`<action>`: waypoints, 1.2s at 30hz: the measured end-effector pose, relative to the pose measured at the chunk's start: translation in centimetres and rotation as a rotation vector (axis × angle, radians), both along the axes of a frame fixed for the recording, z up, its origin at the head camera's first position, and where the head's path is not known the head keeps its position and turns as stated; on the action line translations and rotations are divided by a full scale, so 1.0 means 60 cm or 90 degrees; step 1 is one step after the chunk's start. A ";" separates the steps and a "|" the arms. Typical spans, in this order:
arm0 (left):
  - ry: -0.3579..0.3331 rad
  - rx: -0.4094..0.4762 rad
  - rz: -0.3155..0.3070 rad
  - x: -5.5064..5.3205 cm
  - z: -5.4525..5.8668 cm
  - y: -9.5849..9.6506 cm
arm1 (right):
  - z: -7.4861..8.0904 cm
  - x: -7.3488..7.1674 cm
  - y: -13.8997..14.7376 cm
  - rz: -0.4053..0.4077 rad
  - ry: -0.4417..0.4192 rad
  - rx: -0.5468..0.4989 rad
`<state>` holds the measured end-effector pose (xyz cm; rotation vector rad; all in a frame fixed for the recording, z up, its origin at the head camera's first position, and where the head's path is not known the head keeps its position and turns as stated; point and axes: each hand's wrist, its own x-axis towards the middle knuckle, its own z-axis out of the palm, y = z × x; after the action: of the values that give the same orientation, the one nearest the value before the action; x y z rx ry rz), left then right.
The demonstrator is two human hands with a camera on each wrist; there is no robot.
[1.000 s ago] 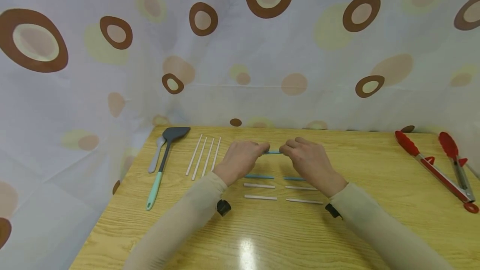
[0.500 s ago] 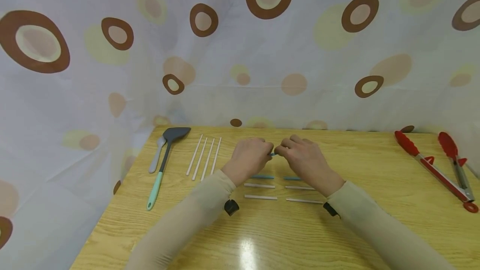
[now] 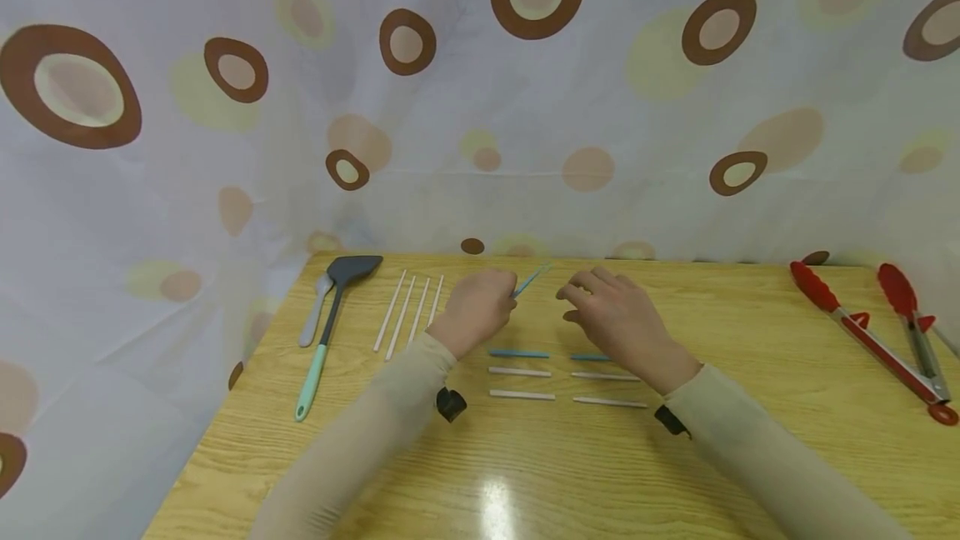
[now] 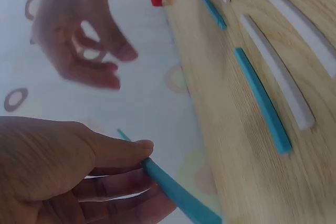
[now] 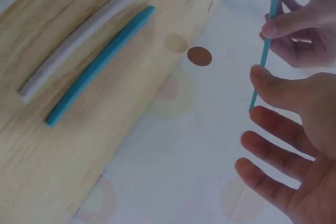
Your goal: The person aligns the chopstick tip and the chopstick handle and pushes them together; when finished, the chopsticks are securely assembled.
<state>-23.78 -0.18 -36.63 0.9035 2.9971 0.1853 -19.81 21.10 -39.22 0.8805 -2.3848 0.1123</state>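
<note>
My left hand (image 3: 480, 307) pinches a thin blue stick (image 4: 181, 195) between thumb and fingers, above the far part of the table. In the head view the stick slants up and away to the right. To its right, my right hand (image 3: 618, 319) hovers with loosely bent, parted fingers and holds nothing. Below the hands lie two more blue sticks, a left one (image 3: 519, 353) and a right one (image 3: 589, 357), the latter partly hidden by my right hand. Nearer me are short white sticks in two columns, a left one (image 3: 522, 395) and a right one (image 3: 609, 402) foremost.
Several long white sticks (image 3: 390, 311) lie side by side left of my left hand. Farther left are a dark spatula (image 3: 327, 332) with a mint handle and a grey spoon (image 3: 315, 315). Red tongs (image 3: 870, 344) lie at the right. A patterned curtain (image 3: 465, 98) hangs behind the wooden table (image 3: 570, 473).
Both hands held the blue stick and drew close together. Now my right hand has let go, and my left hand has moved left with the stick, which has tilted upward.
</note>
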 end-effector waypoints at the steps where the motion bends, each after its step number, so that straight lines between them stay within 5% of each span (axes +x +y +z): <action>1: -0.019 0.015 0.010 -0.004 -0.001 -0.005 | -0.001 0.001 0.002 -0.004 -0.009 0.003; 7: -0.080 0.093 0.049 -0.024 -0.015 -0.033 | -0.016 0.010 0.016 -0.002 -0.066 0.009; 13: -0.112 0.106 0.086 -0.039 -0.033 -0.056 | -0.031 0.017 0.028 -0.001 -0.153 0.015; 25: -0.106 0.104 0.126 -0.061 -0.068 -0.086 | -0.048 0.023 0.039 -0.035 -0.280 0.027; 36: -0.117 0.082 0.169 -0.067 -0.081 -0.092 | -0.047 0.021 0.040 -0.032 -0.364 0.036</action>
<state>-27.79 -5.71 -41.52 0.4606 2.9454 0.4404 -18.57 23.52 -42.06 0.9023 -2.9483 0.3144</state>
